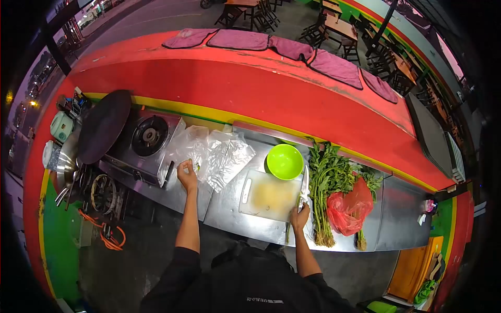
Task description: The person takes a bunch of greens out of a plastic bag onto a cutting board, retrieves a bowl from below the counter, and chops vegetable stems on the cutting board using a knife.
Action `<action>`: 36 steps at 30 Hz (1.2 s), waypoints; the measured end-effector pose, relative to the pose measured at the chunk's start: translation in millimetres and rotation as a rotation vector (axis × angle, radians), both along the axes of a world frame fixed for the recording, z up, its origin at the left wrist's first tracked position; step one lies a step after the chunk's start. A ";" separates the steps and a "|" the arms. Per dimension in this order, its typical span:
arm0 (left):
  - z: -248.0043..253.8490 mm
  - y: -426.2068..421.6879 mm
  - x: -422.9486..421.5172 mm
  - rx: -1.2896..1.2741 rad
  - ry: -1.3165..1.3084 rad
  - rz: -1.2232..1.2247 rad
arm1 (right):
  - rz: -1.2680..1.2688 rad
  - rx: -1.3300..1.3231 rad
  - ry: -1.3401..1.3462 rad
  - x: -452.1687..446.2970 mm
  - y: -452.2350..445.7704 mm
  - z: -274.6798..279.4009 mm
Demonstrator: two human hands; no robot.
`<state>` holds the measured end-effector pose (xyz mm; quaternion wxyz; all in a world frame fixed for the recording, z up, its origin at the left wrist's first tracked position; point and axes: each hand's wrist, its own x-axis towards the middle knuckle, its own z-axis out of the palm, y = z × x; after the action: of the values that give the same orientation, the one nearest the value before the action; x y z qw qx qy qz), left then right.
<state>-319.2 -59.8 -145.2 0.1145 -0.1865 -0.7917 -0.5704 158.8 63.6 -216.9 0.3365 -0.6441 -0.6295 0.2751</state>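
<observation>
Stalk (287, 232) in right hand (299, 216) ends near counter's edge (225, 219).

I get one head view: wide, fisheye-curved, dark at the corners. Looks forward and steeply down from above the wearer's torso (245, 284), bottom centre. Counter (401, 214) near, mid-frame; tables (341, 26) far, upper right.

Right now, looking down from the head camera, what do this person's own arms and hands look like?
The left hand and right hand are bare, with no gloves visible. Black sleeves leave the forearms uncovered; the black top carries small pale lettering.
</observation>
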 end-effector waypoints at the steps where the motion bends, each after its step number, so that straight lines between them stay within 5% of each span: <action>1: -1.3 2.1 -5.2 -0.034 0.063 -0.015 | 0.030 0.043 -0.045 -1.5 -4.0 8.8; 5: 17.6 17.2 -4.6 0.301 -0.236 -0.253 | 0.066 0.093 -0.108 -6.1 -11.5 41.9; 10: 135.2 20.2 67.8 0.372 -0.416 -0.553 | 0.179 0.102 0.091 -18.7 -26.8 63.8; 12: 183.6 10.8 99.7 0.332 -0.605 -0.875 | 0.204 -0.101 0.273 -32.8 -36.2 60.7; 16: 225.8 -8.0 127.2 0.423 -0.754 -1.129 | 0.284 -0.762 0.843 -62.9 -43.2 53.6; 18: 229.5 -16.2 125.2 0.773 -0.899 -1.293 | 0.467 -1.079 0.983 -83.9 -43.5 110.7; 24: 194.4 -40.5 98.1 0.890 -0.935 -1.349 | 0.642 -1.274 1.230 -93.4 -53.0 140.6; 26: 194.4 -55.6 97.0 0.165 -0.814 -1.046 | 0.619 -1.246 1.233 -82.9 -53.7 139.2; 28: 149.7 -70.8 91.2 -0.008 -0.853 -0.996 | 0.586 -1.206 1.225 -68.0 -54.4 138.8; 30: 137.8 -79.9 93.9 -0.495 -0.247 -0.910 | 0.558 -1.160 1.211 -57.9 -52.7 141.2; 32: 134.1 -84.6 100.5 -0.460 -0.281 -0.913 | 0.525 -1.093 1.186 -51.4 -50.1 142.2; 34: 132.9 -83.3 111.1 -0.086 -0.703 -0.763 | 0.491 -1.021 1.153 -47.4 -50.9 139.3; 36: 137.9 -78.9 112.7 0.001 -0.599 -0.778 | 0.450 -0.933 1.097 -47.6 -52.8 139.1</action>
<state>-206.5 -138.7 -7.3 -0.3397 -0.2964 -0.6610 -0.5998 111.2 10.9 -77.8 0.2298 -0.3462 -0.3062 0.8565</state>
